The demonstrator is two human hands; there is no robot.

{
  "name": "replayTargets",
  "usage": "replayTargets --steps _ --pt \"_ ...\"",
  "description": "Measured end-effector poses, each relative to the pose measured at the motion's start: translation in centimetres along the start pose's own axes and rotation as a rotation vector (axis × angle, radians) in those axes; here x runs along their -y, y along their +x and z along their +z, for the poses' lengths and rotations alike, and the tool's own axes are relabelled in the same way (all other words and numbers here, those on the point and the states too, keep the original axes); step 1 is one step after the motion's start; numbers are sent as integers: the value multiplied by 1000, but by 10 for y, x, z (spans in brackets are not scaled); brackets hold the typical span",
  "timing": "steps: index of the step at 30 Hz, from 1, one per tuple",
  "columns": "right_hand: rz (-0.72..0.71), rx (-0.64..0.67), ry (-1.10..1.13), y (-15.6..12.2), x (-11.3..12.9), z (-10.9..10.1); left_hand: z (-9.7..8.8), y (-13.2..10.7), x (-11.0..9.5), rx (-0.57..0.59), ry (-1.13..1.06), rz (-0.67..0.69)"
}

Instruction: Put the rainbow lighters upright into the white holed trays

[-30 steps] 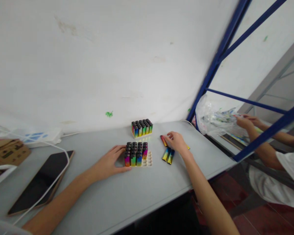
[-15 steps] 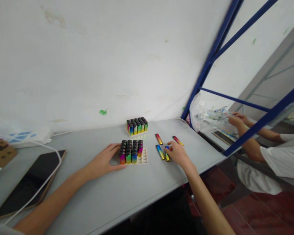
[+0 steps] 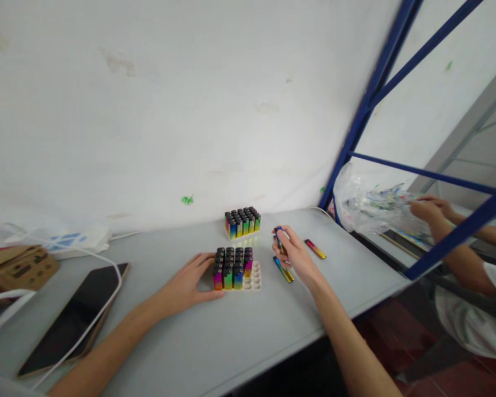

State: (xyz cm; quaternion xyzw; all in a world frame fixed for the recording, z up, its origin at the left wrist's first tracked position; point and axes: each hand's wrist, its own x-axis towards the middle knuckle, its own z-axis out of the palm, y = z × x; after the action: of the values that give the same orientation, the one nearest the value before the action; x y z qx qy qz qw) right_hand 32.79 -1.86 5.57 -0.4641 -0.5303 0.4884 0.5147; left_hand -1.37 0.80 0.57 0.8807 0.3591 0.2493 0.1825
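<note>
My left hand (image 3: 188,284) rests on the table with thumb and fingers around the left side of a white tray (image 3: 256,280). Upright lighters (image 3: 228,270) with black tops and shiny rainbow bodies fill most of it; several sockets on its right side hold nothing. In my right hand (image 3: 296,255) a blue lighter (image 3: 278,237) is gripped, raised above the table and tilted. Under that hand lies a blue-yellow lighter (image 3: 284,270). A red-yellow lighter (image 3: 315,249) lies to its right, and another may be partly hidden behind my fingers.
A second tray (image 3: 243,237) packed with lighters stands near the wall. Left are a black tablet-like slab (image 3: 74,317), a white cable (image 3: 107,298) and a cardboard box (image 3: 22,268). Blue metal frame (image 3: 357,118) rises at right; beyond it a co-worker's hands (image 3: 430,209) handle clear plastic (image 3: 355,201).
My right hand has picked a blue lighter up off the table and turned it upward. My left hand stays at the tray. The whole view has shifted slightly.
</note>
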Motion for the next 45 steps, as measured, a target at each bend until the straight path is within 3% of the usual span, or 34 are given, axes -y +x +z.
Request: replayTargets --steps 3,7,10,17,20,26,34,41,45 --pt "1 -85 -99 5 -9 14 0 0 -1 2 4 12" --pt "-215 -301 -423 5 -18 17 0 1 0 8 11 24" --pt "-311 -337 -612 3 -18 17 1 1 2 0 2 17" --pt "-318 -293 -633 -4 -18 18 1 3 0 0 22 14" --pt "-301 -192 -575 -10 -13 18 -1 3 -2 13 16 16" --pt "-468 -66 -731 -28 -6 15 3 4 2 0 -6 20" --pt "-354 85 -696 -40 -23 15 2 3 -5 14 15 30" --pt "-355 187 -1126 -42 -6 35 2 3 -3 10 23 42" --pt "-363 224 -1081 -43 2 26 3 3 2 5 19 30"
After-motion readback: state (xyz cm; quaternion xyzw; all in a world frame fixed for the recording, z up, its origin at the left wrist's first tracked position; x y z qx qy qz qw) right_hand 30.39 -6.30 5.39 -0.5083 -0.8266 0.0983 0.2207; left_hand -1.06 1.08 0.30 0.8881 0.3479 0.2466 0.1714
